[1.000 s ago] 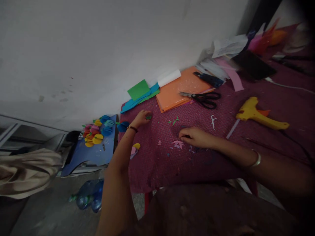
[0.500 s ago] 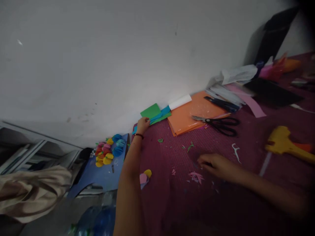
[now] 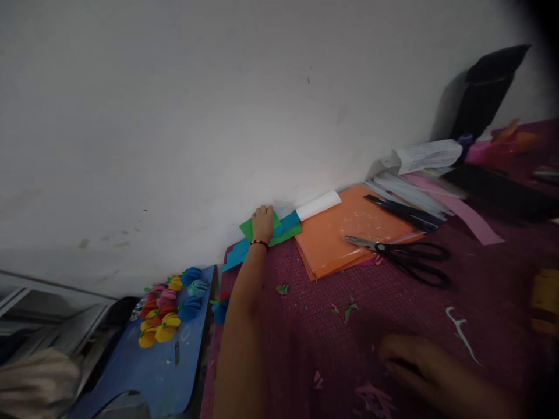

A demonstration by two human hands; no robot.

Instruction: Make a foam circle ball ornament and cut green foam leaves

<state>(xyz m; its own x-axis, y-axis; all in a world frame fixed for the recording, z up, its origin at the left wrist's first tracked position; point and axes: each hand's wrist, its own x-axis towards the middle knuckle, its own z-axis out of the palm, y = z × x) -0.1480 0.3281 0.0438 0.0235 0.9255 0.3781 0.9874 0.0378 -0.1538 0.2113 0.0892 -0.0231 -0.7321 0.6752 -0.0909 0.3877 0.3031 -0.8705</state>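
Observation:
My left hand [image 3: 262,223] reaches far to the back of the table and lies on a green paper sheet [image 3: 248,228] that sits on blue sheets [image 3: 238,251] by the wall; its fingers curl over the paper. My right hand [image 3: 413,364] rests low on the maroon cloth [image 3: 393,302] near pink paper scraps [image 3: 371,398]. It is blurred, with fingers curled together, and what it holds cannot be made out.
Orange sheets [image 3: 345,235], black scissors [image 3: 406,256], a white roll [image 3: 318,205], and a paper pile [image 3: 419,157] lie at the back. A yellow glue gun [image 3: 545,299] is at the right edge. Coloured paper flowers [image 3: 172,302] sit on a blue board [image 3: 157,361].
My left hand moved from a green scrap on the cloth back to the green sheet by the wall. The view tilted up; my right hand stayed near the pink scraps.

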